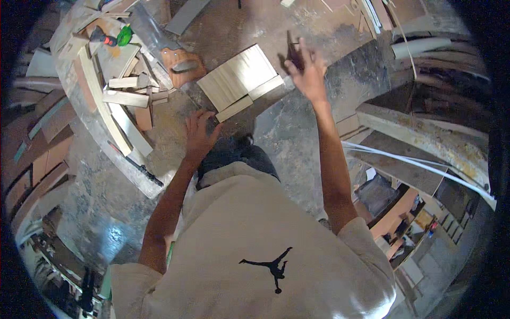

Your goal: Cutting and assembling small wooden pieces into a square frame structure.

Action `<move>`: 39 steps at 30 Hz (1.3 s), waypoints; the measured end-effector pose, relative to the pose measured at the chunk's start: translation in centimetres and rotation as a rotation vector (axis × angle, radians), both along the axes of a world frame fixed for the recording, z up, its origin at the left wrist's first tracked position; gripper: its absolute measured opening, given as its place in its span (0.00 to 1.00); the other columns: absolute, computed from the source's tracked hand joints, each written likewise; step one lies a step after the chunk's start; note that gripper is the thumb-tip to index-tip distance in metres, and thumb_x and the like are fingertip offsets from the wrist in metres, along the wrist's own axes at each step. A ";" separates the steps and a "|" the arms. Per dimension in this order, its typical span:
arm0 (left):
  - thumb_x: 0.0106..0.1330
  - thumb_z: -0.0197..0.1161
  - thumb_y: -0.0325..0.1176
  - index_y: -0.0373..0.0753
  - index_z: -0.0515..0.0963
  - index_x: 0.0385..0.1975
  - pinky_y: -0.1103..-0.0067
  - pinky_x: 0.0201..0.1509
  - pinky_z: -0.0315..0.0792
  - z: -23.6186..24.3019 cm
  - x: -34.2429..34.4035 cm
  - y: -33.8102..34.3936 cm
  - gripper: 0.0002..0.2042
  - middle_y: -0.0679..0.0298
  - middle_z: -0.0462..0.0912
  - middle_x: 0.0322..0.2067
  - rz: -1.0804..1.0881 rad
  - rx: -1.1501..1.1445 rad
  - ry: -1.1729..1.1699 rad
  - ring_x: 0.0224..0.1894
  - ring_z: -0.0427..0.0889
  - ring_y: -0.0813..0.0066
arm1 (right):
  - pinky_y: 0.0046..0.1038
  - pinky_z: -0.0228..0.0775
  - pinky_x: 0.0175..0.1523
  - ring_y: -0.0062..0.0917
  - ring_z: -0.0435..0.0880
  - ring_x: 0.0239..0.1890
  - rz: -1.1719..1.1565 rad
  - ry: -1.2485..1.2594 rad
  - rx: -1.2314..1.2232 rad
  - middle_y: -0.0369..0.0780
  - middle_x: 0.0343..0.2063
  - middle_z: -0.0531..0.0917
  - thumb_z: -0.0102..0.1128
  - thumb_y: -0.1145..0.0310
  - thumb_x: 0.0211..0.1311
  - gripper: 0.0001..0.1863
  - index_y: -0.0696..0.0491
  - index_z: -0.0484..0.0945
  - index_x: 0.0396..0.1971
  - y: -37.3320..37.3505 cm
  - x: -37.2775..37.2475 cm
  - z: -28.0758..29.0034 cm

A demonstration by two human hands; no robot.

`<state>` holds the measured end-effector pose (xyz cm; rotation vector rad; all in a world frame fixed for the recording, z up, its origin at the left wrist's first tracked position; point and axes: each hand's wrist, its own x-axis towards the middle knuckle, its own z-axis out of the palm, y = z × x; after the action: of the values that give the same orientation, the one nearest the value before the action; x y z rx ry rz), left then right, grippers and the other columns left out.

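A square panel of pale wood strips lies on the worn work surface ahead of me. Two short strips run along its near edge: a left one and a right one. My left hand rests low on the surface with its fingers apart, its fingertips beside the end of the left strip; contact I cannot tell. To the right of the panel, my right hand is raised, fingers spread and slightly blurred. Just beyond its fingers is a dark brown object, partly hidden, whose kind I cannot make out.
A handsaw with a wooden handle lies left of the panel. Farther left are wood offcuts, a long pale strip and a green item. A grey board lies beyond. White pipes stick out at right.
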<state>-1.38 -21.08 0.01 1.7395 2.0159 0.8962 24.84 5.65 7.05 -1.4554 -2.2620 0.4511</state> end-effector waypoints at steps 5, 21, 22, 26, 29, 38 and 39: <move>0.60 0.76 0.43 0.44 0.77 0.53 0.60 0.64 0.63 -1.2 2.6 -1.8 0.24 0.55 0.77 0.58 0.163 -0.083 -0.139 0.57 0.74 0.52 | 0.45 0.65 0.68 0.45 0.76 0.63 0.468 0.011 -0.075 0.48 0.62 0.75 0.73 0.63 0.61 0.39 0.47 0.68 0.72 -4.9 1.8 -4.5; 0.60 0.76 0.33 0.40 0.79 0.49 0.66 0.64 0.63 8.6 8.3 1.6 0.18 0.59 0.84 0.47 0.683 0.077 -0.084 0.54 0.80 0.57 | 0.40 0.68 0.59 0.38 0.77 0.53 0.761 0.190 0.081 0.41 0.49 0.80 0.77 0.71 0.55 0.27 0.51 0.81 0.56 5.7 2.9 1.1; 0.60 0.76 0.33 0.39 0.79 0.48 0.67 0.64 0.63 8.8 9.0 2.3 0.18 0.59 0.84 0.47 0.726 0.089 -0.037 0.54 0.80 0.58 | 0.39 0.68 0.58 0.37 0.77 0.52 0.792 0.253 0.135 0.41 0.48 0.80 0.77 0.70 0.54 0.27 0.51 0.81 0.56 6.6 2.4 1.6; 0.59 0.78 0.34 0.40 0.80 0.48 0.67 0.62 0.64 9.6 11.8 6.6 0.19 0.60 0.84 0.47 0.882 0.260 -0.073 0.54 0.81 0.61 | 0.37 0.68 0.52 0.36 0.80 0.46 0.852 0.356 0.180 0.40 0.44 0.81 0.79 0.70 0.52 0.26 0.53 0.82 0.53 9.5 0.4 4.8; 0.60 0.78 0.34 0.41 0.80 0.48 0.68 0.61 0.64 9.5 13.3 8.9 0.18 0.61 0.84 0.47 0.894 0.269 -0.018 0.53 0.81 0.61 | 0.37 0.69 0.49 0.37 0.80 0.43 0.832 0.455 0.161 0.41 0.42 0.82 0.80 0.70 0.52 0.25 0.54 0.82 0.51 9.5 -0.1 4.9; 0.59 0.76 0.31 0.41 0.74 0.53 0.71 0.51 0.65 2.9 15.1 7.3 0.23 0.66 0.73 0.34 1.033 0.058 -0.175 0.37 0.71 0.69 | 0.43 0.65 0.51 0.42 0.78 0.46 0.750 0.114 -0.019 0.45 0.43 0.80 0.72 0.48 0.59 0.30 0.54 0.77 0.53 3.6 -1.1 -4.7; 0.59 0.76 0.31 0.41 0.74 0.53 0.71 0.51 0.65 3.0 15.0 6.5 0.23 0.66 0.73 0.34 1.033 0.045 -0.184 0.37 0.71 0.69 | 0.43 0.65 0.51 0.42 0.78 0.46 0.749 0.104 -0.030 0.45 0.43 0.80 0.72 0.48 0.59 0.30 0.54 0.77 0.53 3.2 -1.1 -4.9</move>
<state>13.63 -14.54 3.03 0.4765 2.7395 1.2970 23.77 8.89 2.20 -0.5220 -2.6555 0.7517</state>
